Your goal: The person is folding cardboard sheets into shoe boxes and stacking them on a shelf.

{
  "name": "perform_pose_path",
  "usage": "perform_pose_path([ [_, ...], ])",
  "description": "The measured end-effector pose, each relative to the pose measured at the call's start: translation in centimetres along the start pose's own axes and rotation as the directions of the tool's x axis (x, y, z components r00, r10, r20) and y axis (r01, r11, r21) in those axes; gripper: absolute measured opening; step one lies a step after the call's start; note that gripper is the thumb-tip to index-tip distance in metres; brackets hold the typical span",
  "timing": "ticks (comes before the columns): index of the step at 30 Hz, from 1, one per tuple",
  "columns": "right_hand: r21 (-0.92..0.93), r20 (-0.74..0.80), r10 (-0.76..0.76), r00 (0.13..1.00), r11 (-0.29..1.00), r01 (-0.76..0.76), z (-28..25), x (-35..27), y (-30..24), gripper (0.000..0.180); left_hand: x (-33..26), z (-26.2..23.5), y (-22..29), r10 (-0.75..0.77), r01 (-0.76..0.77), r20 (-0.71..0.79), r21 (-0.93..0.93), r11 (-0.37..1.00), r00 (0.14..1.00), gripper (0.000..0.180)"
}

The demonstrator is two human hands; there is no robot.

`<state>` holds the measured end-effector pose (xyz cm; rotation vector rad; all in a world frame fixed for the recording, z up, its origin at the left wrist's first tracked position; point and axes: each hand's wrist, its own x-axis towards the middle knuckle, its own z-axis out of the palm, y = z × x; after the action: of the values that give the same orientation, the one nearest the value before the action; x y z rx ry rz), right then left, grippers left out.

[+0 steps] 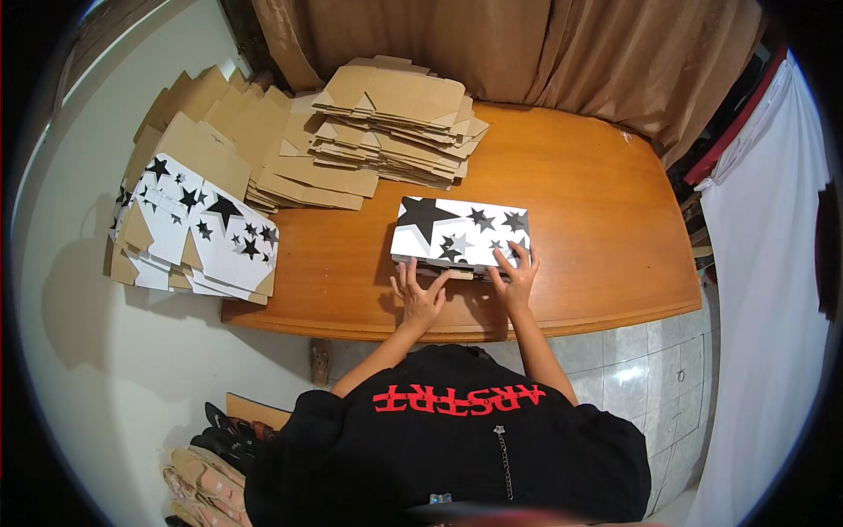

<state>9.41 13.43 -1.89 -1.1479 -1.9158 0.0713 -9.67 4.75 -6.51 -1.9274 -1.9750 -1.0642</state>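
Head view of a person at a wooden surface point(597, 220), working a white cardboard box printed with black stars point(457, 230). The box lies near the front edge of the surface, roughly at its middle, directly ahead of the person. The left hand point(418, 294) is spread flat, fingers splayed, at the box's near left corner, touching its lower edge; the right hand point(516, 277) rests open on the near right part of the top face, fingertips on the printed panel. Neither hand is closed around the box: both press against it with open palms. The box appears to be thin folded card, so it is probably light, fairly stiff along its creases yet easily dented on the broad faces, and the glossy print may slide on the polished wood. It is best taken by the two short ends or the folded edges, not the middle of the lid. Behind lie stacks of flat brown cardboard blanks point(391, 119), and at the left, overhanging the edge, a pile of star-printed blanks point(198, 230).
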Motion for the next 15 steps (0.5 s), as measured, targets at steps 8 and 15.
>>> perform_pose_path([
  [8,0.026,0.018,-0.094,0.995,0.995,0.094,0.5,0.4,1.4,0.031,4.2,-0.4,-2.3,-0.016,0.016,-0.002,0.001,1.000,1.000,0.044],
  [15,-0.013,0.027,0.033,0.999,0.999,-0.033,0.4,0.2,0.3,0.034,4.8,0.1,-2.4,-0.004,0.002,-0.101,-0.028,1.000,0.995,0.030],
])
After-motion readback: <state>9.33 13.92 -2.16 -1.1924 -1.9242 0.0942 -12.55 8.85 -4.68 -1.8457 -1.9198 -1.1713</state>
